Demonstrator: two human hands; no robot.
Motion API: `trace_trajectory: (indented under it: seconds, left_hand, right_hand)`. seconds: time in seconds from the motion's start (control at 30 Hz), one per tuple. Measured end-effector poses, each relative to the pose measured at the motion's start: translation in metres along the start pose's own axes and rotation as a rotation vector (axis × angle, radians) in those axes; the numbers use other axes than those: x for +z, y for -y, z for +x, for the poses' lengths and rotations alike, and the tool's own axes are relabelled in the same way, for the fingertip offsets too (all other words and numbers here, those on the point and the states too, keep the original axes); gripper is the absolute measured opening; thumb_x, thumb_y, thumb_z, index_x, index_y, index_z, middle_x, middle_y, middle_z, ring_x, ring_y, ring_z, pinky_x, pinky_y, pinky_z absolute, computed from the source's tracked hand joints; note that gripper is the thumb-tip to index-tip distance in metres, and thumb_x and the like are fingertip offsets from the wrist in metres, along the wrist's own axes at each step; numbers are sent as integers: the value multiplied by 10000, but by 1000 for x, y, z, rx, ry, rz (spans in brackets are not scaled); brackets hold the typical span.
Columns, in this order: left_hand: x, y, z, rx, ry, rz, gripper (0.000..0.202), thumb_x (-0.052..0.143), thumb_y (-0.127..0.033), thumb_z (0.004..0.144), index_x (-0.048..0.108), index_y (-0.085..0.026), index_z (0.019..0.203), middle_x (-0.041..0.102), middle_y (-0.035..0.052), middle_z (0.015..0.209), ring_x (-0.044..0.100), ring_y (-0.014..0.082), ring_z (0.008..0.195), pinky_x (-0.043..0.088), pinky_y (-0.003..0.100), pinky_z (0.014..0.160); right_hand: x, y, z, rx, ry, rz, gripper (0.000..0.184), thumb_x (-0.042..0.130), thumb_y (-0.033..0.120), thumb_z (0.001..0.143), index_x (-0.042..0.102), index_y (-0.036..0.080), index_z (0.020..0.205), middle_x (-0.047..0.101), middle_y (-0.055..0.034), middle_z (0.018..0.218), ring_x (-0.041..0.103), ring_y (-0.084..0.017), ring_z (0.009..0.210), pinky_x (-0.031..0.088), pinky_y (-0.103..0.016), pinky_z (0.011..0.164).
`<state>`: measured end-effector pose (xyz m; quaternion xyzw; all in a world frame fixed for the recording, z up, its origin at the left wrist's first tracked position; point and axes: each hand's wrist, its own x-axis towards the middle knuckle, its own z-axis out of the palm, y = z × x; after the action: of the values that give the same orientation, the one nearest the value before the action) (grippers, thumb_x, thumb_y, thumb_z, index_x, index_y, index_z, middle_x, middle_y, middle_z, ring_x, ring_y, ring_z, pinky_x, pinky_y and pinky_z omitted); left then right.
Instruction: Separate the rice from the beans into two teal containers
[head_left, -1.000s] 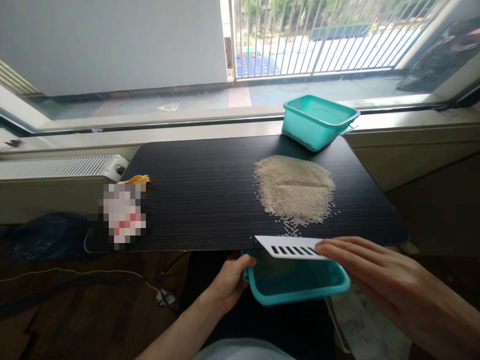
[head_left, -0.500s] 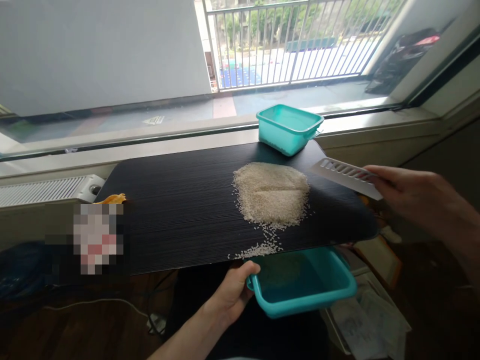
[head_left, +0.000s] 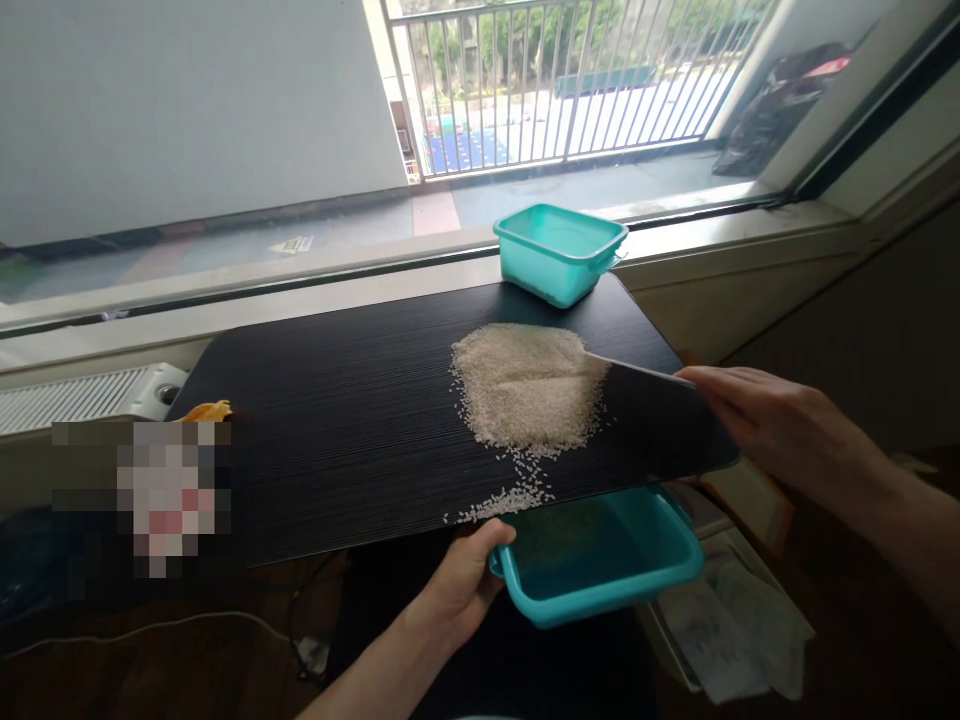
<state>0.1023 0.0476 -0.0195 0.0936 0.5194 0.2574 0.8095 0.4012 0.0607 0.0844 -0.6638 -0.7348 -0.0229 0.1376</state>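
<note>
A heap of rice lies on the black table, with a loose trail of grains running to the near edge. My left hand is closed on the rim of a teal tub held just below that edge; some rice lies inside it. My right hand pinches a thin white slotted scraper, seen almost edge-on, its tip touching the right side of the heap.
A second teal tub stands at the table's far edge by the window sill. A yellow thing and a blurred patch sit at the table's left end. A white radiator is at left. Papers lie on the floor at right.
My right hand lifted the scraper from the near edge, swung it out to the right, then lowered it against the heap's right side. A trail of grains now lies at the edge.
</note>
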Motion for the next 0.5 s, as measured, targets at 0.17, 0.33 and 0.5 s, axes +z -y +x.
trace_trajectory:
  seconds: [0.17, 0.33, 0.5]
  left_hand:
    - [-1, 1, 0, 4, 8, 1, 44, 600, -111, 617, 595, -110, 661, 591, 10, 602, 525, 98, 554, 467, 246, 616]
    - [7, 3, -1, 4, 46, -6, 55, 602, -103, 606, 589, -114, 658, 586, 1, 602, 524, 94, 548, 462, 239, 595]
    - [15, 8, 1, -10, 61, -4, 43, 597, -99, 601, 578, -116, 636, 560, -12, 561, 502, 83, 516, 457, 229, 576]
  right_hand:
    - [-1, 27, -27, -63, -15, -41, 267, 352, 250, 851, 541, 199, 1035, 633, -60, 984, 596, -162, 869, 473, -280, 768]
    - [2, 64, -40, -53, -40, -91, 300, 352, 221, 842, 529, 184, 1082, 633, -63, 1006, 601, -183, 880, 495, -300, 720]
    - [-6, 54, -37, 196, -48, -53, 340, 384, 339, 840, 565, 198, 1090, 671, -61, 949, 640, -178, 759, 505, -283, 650]
